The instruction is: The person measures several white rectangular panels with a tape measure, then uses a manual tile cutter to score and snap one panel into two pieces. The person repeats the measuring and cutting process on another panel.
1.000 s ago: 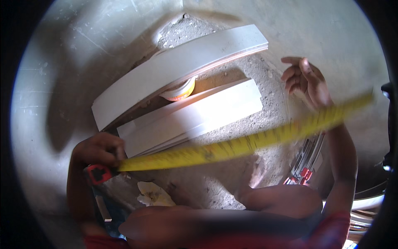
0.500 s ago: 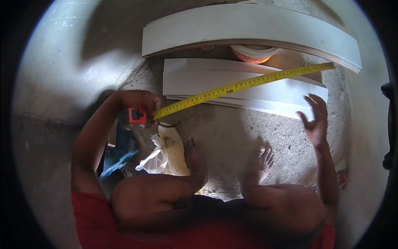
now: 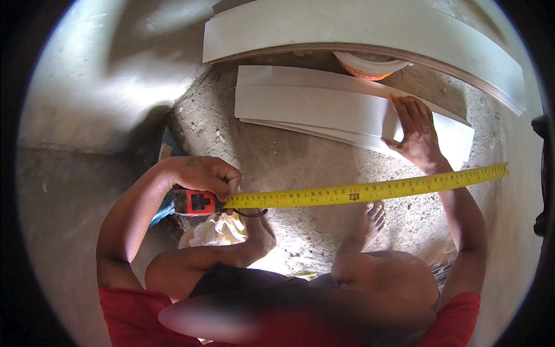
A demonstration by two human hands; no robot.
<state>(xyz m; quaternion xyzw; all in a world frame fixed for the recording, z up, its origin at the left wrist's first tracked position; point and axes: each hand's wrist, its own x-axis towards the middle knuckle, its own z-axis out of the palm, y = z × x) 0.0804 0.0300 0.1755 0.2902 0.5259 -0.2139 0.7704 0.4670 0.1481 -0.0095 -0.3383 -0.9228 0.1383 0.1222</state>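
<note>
My left hand (image 3: 202, 176) grips the red case of a tape measure (image 3: 195, 202). Its yellow blade (image 3: 370, 188) runs out to the right, over my right forearm, and ends free near the right rim. My right hand (image 3: 415, 130) lies flat, fingers spread, on the right part of a stack of white boards (image 3: 312, 104) lying on the rough concrete ground. A longer white board (image 3: 358, 26) lies just beyond the stack. I squat with my bare feet (image 3: 364, 222) below the blade.
An orange-and-white round container (image 3: 370, 65) sits between the long board and the stack. A crumpled pale bag (image 3: 217, 230) lies by my left foot, with something blue (image 3: 162, 213) beside it. A smooth grey slab (image 3: 98, 87) fills the left.
The tape blade has dropped from across the white boards to lower down, nearly level over my forearm. My right hand has moved from the air onto the board stack.
</note>
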